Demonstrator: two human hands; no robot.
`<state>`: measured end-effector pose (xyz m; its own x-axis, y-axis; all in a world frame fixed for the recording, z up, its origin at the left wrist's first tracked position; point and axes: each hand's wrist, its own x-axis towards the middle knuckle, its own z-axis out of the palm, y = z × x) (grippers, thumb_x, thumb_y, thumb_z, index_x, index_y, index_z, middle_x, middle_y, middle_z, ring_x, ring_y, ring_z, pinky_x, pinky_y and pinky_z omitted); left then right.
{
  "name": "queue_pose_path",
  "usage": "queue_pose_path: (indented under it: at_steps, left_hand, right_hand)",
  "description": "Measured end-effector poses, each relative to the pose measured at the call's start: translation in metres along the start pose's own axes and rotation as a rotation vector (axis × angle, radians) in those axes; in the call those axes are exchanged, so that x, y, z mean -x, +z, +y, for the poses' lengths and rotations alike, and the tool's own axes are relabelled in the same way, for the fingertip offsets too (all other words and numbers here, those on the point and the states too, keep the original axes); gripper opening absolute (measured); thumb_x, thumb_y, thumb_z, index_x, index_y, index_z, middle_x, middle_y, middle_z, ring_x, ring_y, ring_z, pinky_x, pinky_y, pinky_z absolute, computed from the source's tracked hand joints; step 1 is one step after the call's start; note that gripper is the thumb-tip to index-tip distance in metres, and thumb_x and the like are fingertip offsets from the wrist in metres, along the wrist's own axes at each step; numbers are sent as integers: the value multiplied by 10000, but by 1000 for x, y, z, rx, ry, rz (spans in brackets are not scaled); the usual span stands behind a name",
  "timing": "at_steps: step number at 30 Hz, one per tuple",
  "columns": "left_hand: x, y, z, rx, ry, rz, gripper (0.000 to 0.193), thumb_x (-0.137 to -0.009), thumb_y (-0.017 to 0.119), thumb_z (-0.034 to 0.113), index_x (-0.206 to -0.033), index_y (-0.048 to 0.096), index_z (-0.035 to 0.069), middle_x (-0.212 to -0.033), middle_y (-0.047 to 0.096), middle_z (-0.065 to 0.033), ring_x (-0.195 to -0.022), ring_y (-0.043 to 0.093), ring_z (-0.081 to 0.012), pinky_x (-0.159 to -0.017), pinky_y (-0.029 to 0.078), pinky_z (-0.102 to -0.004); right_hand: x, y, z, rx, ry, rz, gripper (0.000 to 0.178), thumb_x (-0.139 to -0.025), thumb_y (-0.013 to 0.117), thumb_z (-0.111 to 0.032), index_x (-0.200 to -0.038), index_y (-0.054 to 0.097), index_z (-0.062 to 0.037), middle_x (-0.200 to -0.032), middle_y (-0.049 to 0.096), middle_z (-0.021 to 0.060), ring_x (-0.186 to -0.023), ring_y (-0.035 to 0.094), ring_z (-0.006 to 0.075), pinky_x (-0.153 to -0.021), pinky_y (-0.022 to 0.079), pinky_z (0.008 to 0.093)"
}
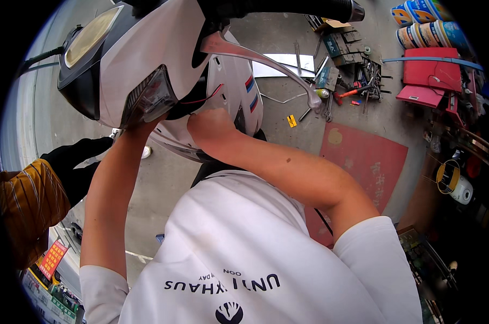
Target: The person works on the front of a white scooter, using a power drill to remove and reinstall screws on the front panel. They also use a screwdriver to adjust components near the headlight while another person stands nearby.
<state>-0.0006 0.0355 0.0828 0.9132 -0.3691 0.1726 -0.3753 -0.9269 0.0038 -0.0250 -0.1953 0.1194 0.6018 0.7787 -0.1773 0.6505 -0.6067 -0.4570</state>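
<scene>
Both my hands are at the front of a white scooter (131, 48), below its headlight housing and brake lever (266, 62). My left hand (143, 128) reaches under the clear turn signal lens (154, 96), and its fingers are hidden behind the cowl. Against the white front panel (231, 92) is my right hand (211, 125), its fingers turned away and out of sight. A thin red wire (209, 94) sticks out of the dark gap just above it. Whether either hand holds anything cannot be made out.
Another person's black-gloved hand (80, 159) extends close to my left forearm. On the floor to the right lie scattered tools (368, 81), a white sheet (279, 65) and a red mat (363, 156). Red boxes (430, 70) and stacked buckets (430, 35) stand farther right.
</scene>
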Motion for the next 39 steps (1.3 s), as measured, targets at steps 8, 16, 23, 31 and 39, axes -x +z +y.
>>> queue_pose_path:
  at_steps: [8, 16, 23, 31, 39]
  left_hand:
    - [11, 15, -10, 157, -115, 38, 552, -852, 578, 210, -1372, 473, 58, -1354, 503, -218, -1253, 468, -411, -1079, 356, -486]
    - [12, 21, -13, 173, -145, 77, 543, -855, 596, 237, -1360, 490, 70, -1350, 511, -201, -1258, 470, -386, -1079, 356, -478]
    - [9, 21, -15, 164, -152, 96, 536, -857, 611, 262, -1350, 506, 81, -1347, 518, -186, -1262, 472, -364, -1079, 356, -470]
    - [9, 21, -16, 154, -147, 82, 528, -860, 628, 290, -1339, 523, 93, -1343, 526, -169, -1267, 474, -339, -1079, 356, -461]
    - [3, 8, -12, -264, -99, -54, 505, -883, 610, 280, -1351, 520, 113, -1346, 530, -143, -1279, 466, -322, -1098, 340, -447]
  right_hand:
    - [-23, -27, 1, 157, -126, -140, 119, -748, 635, -49, -749, 728, -122, -775, 713, 72, -722, 700, 255, -539, 505, 365]
    - [-53, -42, -4, 289, -165, -187, 146, -789, 635, -87, -841, 760, -142, -865, 729, 55, -848, 706, 247, -655, 537, 349]
    - [-57, -23, -26, 354, -137, -183, 159, -805, 610, -88, -860, 756, -120, -873, 727, 74, -868, 704, 261, -674, 548, 352]
    - [-45, -34, 14, 203, -212, -146, 143, -766, 596, -80, -779, 738, -91, -772, 708, 115, -777, 707, 293, -617, 557, 397]
    - [-27, 13, 33, 77, -97, -23, 186, -821, 558, -101, -932, 707, -109, -783, 695, 109, -754, 703, 303, -593, 545, 406]
